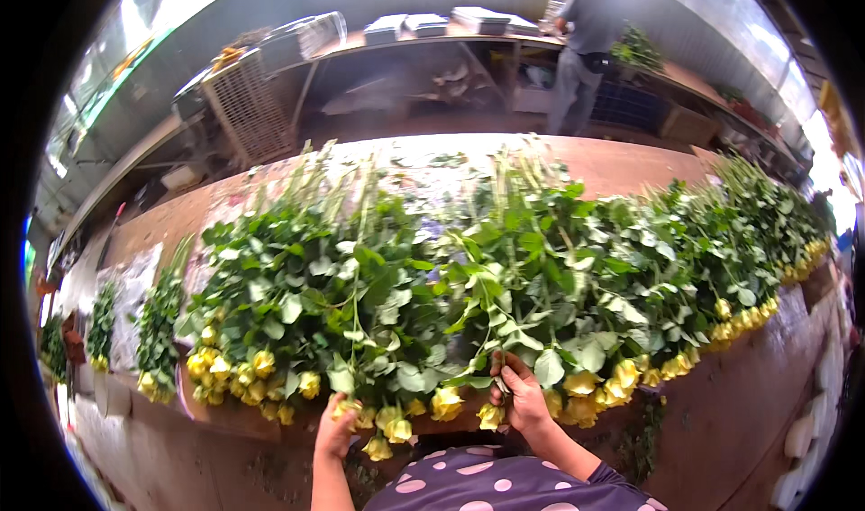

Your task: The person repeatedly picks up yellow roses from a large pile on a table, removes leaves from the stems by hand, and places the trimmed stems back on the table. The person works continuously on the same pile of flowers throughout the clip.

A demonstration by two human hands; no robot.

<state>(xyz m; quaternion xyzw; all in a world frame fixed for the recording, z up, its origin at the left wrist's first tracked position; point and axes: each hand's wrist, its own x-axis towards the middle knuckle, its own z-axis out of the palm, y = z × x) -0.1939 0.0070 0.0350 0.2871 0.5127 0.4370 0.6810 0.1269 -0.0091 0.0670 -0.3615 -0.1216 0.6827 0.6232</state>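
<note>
Yellow roses with long leafy stems lie in rows across the table, blooms towards me and cut ends away. My left hand (pixel 332 430) is closed around a yellow rose (pixel 347 407) just at its bloom; its fingertips are partly hidden. Beside that hand, several yellow blooms (pixel 397 430) hang over the table's near edge. My right hand (pixel 522 395) pinches the stem of another rose between thumb and fingers. The bloom of that rose (pixel 490 416) hangs below the fingers, left of the wrist. A larger yellow rose (pixel 446 403) lies between my two hands.
Heaped rose bundles (pixel 682 254) run along the table to the right. Smaller bunches (pixel 159 335) lie at the left. The wooden tabletop (pixel 625 166) shows at the back. Beyond it, a person (pixel 580 58) stands at a bench with a plastic crate (pixel 250 109) near its left end.
</note>
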